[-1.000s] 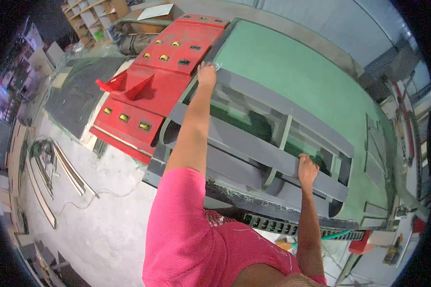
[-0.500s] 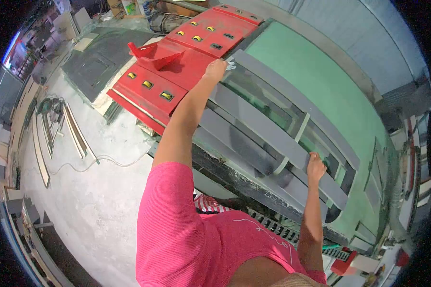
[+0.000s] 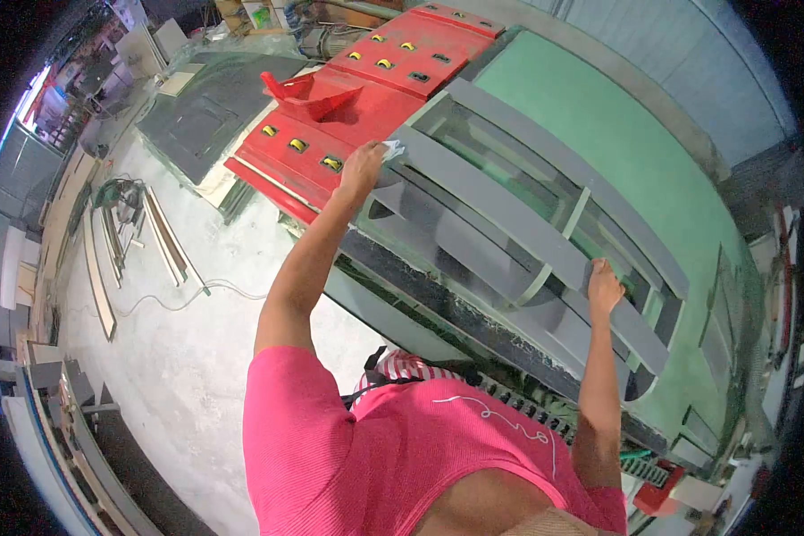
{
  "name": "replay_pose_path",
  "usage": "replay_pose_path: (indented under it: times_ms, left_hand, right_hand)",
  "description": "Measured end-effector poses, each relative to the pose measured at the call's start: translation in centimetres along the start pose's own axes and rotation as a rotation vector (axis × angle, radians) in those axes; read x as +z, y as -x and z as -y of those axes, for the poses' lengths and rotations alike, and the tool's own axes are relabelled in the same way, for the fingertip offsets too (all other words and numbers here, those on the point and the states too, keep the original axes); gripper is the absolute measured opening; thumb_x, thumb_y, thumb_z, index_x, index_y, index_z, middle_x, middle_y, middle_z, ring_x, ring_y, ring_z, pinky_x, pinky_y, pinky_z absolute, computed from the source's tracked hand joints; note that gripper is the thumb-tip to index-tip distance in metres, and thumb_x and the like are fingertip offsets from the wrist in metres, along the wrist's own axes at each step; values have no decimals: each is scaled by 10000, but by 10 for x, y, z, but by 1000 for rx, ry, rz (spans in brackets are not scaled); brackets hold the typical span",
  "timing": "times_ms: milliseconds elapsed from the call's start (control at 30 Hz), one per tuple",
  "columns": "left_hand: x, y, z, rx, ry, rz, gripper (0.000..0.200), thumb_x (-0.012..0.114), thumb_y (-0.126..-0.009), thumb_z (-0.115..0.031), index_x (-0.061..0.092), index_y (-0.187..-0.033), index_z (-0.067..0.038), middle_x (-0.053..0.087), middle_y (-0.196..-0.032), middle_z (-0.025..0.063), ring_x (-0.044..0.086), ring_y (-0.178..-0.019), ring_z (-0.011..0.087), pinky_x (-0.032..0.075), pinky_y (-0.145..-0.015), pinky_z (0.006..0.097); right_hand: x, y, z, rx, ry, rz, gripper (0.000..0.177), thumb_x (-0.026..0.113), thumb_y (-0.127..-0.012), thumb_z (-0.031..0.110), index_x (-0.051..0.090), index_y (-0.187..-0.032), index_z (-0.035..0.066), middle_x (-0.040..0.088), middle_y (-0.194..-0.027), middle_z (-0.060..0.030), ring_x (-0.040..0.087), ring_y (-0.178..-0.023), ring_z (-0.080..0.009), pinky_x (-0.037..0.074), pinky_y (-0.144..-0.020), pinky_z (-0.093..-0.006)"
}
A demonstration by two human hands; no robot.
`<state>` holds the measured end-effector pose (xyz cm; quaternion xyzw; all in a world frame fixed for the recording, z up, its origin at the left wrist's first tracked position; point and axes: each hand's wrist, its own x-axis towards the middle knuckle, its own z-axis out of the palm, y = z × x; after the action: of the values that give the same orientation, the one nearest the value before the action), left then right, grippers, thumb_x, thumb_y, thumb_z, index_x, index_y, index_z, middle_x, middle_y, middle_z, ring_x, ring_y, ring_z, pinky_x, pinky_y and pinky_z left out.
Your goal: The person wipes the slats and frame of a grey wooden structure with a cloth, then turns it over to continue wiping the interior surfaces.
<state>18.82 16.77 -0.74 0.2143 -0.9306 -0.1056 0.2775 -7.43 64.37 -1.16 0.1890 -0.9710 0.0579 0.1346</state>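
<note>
A slatted grey panel [image 3: 500, 192] lies on a green surface [image 3: 581, 98]. At the panel's upper left end is my left hand [image 3: 361, 170], its fingers closed on a small white cloth [image 3: 392, 150]. My right hand [image 3: 605, 288] is closed around the edge of a long grey slat near the panel's lower right end. Light crosspieces join the slats. The hidden fingertips of both hands cannot be made out.
A red table section [image 3: 330, 98] with yellow rollers and a red scoop-shaped piece [image 3: 313, 96] adjoins the panel. Left of it lies a dark moulded panel [image 3: 210, 112]. Wooden strips [image 3: 98, 259] and a cable are on the floor.
My left hand has moved with the cloth down and left, from the far slat to the end of a nearer one. My right hand remains at the same slat. The view has shifted slightly.
</note>
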Motion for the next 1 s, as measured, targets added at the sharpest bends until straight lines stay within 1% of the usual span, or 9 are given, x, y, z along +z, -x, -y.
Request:
replay_pose_path:
  times_ms: [167, 267, 333, 500, 667, 800, 867, 933, 1000]
  left_hand:
    - [-30, 67, -12, -166, 46, 2, 250, 431, -831, -80, 587, -1022, -40, 593, -1060, 180, 572, -974, 359, 483, -778, 420]
    - [-11, 107, 21, -214, -55, 232, 244, 457, -824, -76, 587, -1026, -33, 592, -1014, 187, 572, -941, 373, 469, -780, 424]
    - [-11, 113, 28, -300, 120, -16, 184, 470, -840, -105, 600, -932, -13, 571, -856, 206, 581, -824, 369, 457, -697, 416]
    - [-33, 20, -21, -142, 126, -481, 179, 532, -773, -51, 609, -932, -20, 544, -842, 164, 528, -856, 349, 425, -736, 411]
    - [14, -59, -27, -42, -202, -262, 158, 513, -798, -68, 595, -930, -44, 557, -942, 158, 528, -885, 353, 451, -771, 424]
    - [64, -60, -57, -136, -180, -133, 157, 508, -800, -62, 593, -930, -38, 561, -928, 166, 533, -882, 353, 451, -775, 435]
    - [71, -40, -104, 23, 23, -206, 137, 493, -806, -50, 593, -899, -31, 568, -866, 168, 544, -837, 362, 448, -774, 457]
    - [79, -20, -159, 162, 109, -150, 165, 546, -744, -36, 626, -888, -46, 613, -851, 180, 562, -894, 369, 431, -796, 445]
    - [72, 4, -215, 364, 324, 274, 187, 562, -740, -55, 633, -913, -66, 620, -894, 177, 567, -915, 359, 439, -808, 446]
  right_hand:
    - [9, -2, -7, -14, -11, 1, 365, 355, -938, 374, 661, -970, 177, 672, -819, -141, 643, -765, -332, 434, -788, -501]
    - [26, -4, -16, -27, 13, -63, 385, 346, -941, 376, 660, -974, 157, 672, -818, -142, 643, -766, -340, 434, -804, -497]
    - [17, -4, -11, -5, -20, -23, 400, 339, -941, 380, 656, -994, 141, 670, -831, -150, 641, -786, -340, 425, -830, -499]
    - [1, -3, -2, 39, -48, 105, 444, 327, -938, 399, 636, -1062, 106, 664, -875, -176, 631, -856, -346, 390, -907, -504]
    - [0, -3, -2, 51, -32, 91, 453, 321, -938, 400, 636, -1045, 93, 661, -886, -183, 624, -870, -361, 386, -914, -506]
    - [12, -8, -12, 80, 58, 144, 459, 265, -956, 391, 621, -1018, 108, 647, -984, -159, 600, -924, -364, 379, -868, -530]
    - [8, -3, -8, -10, -25, 2, 436, 335, -932, 387, 650, -978, 89, 660, -804, -184, 636, -787, -364, 416, -857, -512]
    - [-4, -2, -1, 29, -5, 78, 444, 314, -941, 383, 632, -997, 78, 659, -856, -174, 629, -826, -362, 416, -841, -515]
    - [-9, -1, 6, 67, 22, 139, 452, 294, -949, 379, 614, -1016, 67, 659, -908, -164, 622, -865, -361, 416, -824, -518]
